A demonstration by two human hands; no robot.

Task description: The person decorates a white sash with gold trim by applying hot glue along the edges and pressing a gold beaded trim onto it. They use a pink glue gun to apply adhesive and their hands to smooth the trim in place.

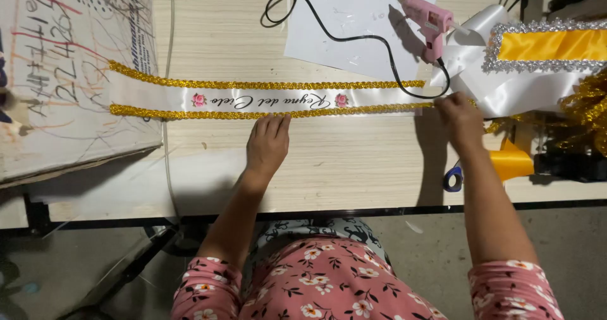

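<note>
The left hand (268, 144) is laid flat, fingers together, on the worktop (354, 162), its fingertips touching the lower gold-trimmed edge of a white sash (272, 99). The right hand (459, 119) is closed in a pinch on the gold trim (379, 109) at the sash's right end. The sash is stretched flat across the worktop from left to right, edged above and below with gold trim and marked with dark script between two pink flowers. Just beyond the right hand, a pink glue gun (430, 24) is propped on a white sheet (354, 23), its black cord (354, 41) looped across it. Further right, white ribbon (506, 89) and a yellow sash with silver trim (550, 45) are piled. Blue-handled scissors (453, 177) lie near the right forearm. A scribbled cardboard sheet (69, 73) covers the sash's left end.
</note>
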